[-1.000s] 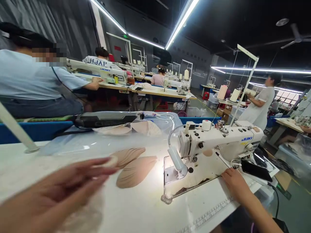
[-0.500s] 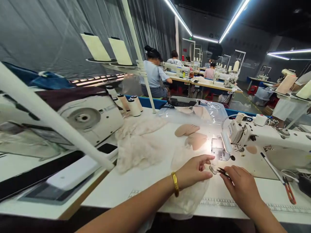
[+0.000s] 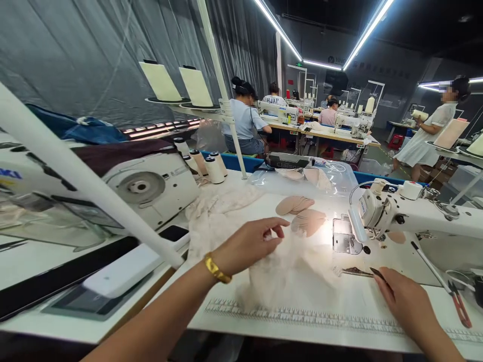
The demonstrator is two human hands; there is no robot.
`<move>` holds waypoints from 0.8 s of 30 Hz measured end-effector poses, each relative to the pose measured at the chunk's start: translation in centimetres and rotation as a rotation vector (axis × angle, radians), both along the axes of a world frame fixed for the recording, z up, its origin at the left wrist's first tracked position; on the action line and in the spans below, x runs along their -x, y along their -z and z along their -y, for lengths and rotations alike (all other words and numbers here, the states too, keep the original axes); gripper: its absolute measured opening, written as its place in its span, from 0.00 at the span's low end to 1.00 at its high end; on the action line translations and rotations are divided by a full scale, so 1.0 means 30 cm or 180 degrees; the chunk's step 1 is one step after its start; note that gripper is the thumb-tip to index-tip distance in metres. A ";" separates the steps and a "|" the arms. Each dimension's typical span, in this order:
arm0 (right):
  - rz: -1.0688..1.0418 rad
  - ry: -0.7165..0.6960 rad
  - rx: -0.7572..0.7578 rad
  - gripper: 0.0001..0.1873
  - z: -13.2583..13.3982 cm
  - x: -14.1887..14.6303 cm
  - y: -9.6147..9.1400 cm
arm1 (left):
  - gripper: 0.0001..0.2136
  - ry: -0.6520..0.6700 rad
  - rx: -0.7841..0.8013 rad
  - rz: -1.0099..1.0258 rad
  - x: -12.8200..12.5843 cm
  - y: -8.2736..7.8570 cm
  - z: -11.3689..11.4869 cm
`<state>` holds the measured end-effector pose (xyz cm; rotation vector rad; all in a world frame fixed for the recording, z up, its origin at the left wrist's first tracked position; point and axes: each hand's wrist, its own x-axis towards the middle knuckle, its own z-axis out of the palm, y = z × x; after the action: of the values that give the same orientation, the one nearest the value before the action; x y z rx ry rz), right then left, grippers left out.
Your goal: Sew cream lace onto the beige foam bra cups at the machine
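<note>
My left hand [image 3: 247, 244], with a gold bracelet at the wrist, is over the white table, its thumb and fingertips apart and nothing visible between them. Below and beside it is a thin, pale cream fabric piece [image 3: 277, 276], smeared by motion. On the right, my right hand [image 3: 405, 296] is closed around small dark thread snips [image 3: 378, 274], mostly hidden in the palm with the tip pointing left. Two stacks of beige fabric pads, one farther back [image 3: 294, 205] and one nearer [image 3: 308, 222], lie left of the lit needle area of the sewing machine [image 3: 381, 208].
A ruler strip [image 3: 302, 318] runs along the front edge. Orange-handled snips [image 3: 461, 306] and a white stick [image 3: 430, 264] lie right. More cream fabric [image 3: 211, 216] is at left, near thread cones [image 3: 214, 170] and a stand pole [image 3: 236, 141]. Other people sit behind; one person [image 3: 433, 130] stands right.
My left hand has moved left, away from the right hand, and its fingers have parted. The cream fabric has shifted and spread on the table. My right hand has moved right with the snips.
</note>
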<state>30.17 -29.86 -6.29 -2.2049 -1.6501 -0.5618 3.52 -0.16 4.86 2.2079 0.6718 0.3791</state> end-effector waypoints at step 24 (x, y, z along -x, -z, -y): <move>-0.1880 -0.0293 -0.0423 0.09 -0.347 0.131 0.069 | 0.26 -0.1766 -0.2252 -0.0620 0.107 0.017 -0.277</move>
<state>26.25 -19.46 -8.36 -1.9312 -1.3412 0.0167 0.33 8.16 4.36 2.7067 1.4409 0.7814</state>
